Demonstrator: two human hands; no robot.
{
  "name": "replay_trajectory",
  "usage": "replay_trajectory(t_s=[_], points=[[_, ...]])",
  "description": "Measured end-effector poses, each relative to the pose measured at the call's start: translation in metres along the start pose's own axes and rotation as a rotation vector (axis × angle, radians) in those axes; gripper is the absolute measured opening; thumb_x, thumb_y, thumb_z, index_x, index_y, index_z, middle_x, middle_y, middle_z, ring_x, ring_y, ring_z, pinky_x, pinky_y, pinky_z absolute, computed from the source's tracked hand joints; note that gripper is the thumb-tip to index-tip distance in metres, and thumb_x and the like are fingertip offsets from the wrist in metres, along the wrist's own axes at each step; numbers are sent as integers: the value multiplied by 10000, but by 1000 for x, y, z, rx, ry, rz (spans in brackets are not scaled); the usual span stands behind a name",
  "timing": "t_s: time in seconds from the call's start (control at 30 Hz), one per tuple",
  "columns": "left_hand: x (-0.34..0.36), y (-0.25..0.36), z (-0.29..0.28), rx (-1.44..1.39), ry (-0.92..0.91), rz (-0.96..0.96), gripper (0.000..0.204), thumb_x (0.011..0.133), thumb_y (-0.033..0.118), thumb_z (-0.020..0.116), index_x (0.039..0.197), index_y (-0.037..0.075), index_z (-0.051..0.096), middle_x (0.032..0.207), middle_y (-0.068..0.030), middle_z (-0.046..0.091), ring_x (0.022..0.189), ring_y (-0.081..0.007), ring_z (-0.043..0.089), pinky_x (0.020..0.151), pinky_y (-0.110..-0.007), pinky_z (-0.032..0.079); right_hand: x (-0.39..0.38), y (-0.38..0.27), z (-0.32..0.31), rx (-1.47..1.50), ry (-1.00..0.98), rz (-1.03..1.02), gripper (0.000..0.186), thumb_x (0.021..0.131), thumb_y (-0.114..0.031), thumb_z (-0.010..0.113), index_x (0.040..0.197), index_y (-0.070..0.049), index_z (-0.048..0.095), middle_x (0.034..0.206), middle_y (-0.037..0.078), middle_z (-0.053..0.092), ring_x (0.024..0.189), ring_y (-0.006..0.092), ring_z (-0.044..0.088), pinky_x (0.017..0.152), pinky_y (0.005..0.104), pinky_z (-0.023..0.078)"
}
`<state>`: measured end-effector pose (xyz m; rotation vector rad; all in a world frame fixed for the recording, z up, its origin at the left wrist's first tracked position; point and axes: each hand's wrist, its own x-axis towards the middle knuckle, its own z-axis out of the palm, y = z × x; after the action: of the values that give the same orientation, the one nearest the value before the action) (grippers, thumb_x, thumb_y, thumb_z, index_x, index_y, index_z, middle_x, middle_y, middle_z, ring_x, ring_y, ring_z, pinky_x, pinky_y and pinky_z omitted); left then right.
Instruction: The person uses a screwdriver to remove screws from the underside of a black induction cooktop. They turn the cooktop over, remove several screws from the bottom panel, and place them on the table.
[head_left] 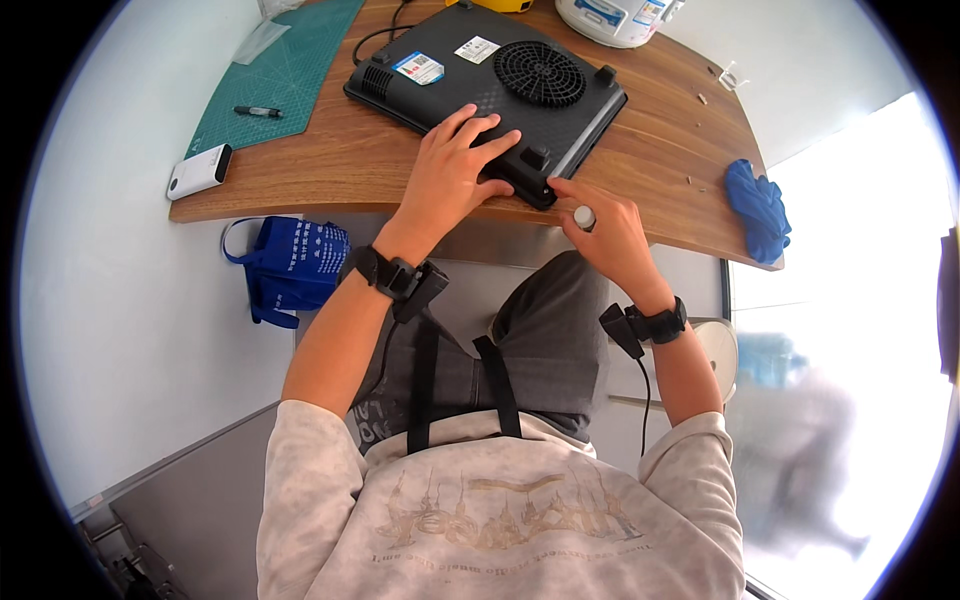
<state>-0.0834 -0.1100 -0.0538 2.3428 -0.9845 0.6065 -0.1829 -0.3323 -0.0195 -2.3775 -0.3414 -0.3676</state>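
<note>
A black flat appliance lies underside up on the wooden desk, showing a round vent, rubber feet and two labels. My left hand rests on its front part with spread fingers, the thumb by the front edge. Beside that, my right hand closes round a small tool with a white cylindrical end; its forefinger touches the appliance’s front right corner. The rest of the tool is hidden by the fingers.
Left are a green cutting mat, pen and white device. A white appliance stands behind; a blue cloth lies right. Small pieces dot the wooden desk. A blue bag hangs below.
</note>
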Motion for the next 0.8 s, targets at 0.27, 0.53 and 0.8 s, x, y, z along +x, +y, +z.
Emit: replay_trajectory(t_s=[0.27, 0.53, 0.8], points=[[0, 0, 1, -3, 4, 3, 655, 727, 286, 849, 1348, 208, 658, 1436, -43, 552, 1419, -311, 403, 1147, -461, 377, 0, 0, 4, -24, -18, 7, 283, 832, -38, 665, 1107, -71, 725, 1059, 98, 709, 816, 324, 678, 763, 393, 541], [0, 2, 0, 8, 12, -5, 648, 719, 290, 851, 1334, 198, 667, 1433, -42, 555, 1413, -307, 411, 1144, -454, 384, -2, 4, 3, -155, -57, -27, 310, 813, -33, 671, 1101, -106, 759, 1102, 78, 699, 844, 320, 688, 768, 405, 554], [1, 5, 0, 32, 1, -5, 650, 721, 293, 852, 1336, 203, 663, 1419, -31, 563, 1408, -296, 416, 1140, -459, 374, 2, -1, -6, 12, 22, 34, 182, 823, -25, 641, 992, -23, 708, 969, 154, 723, 862, 346, 695, 780, 390, 549]])
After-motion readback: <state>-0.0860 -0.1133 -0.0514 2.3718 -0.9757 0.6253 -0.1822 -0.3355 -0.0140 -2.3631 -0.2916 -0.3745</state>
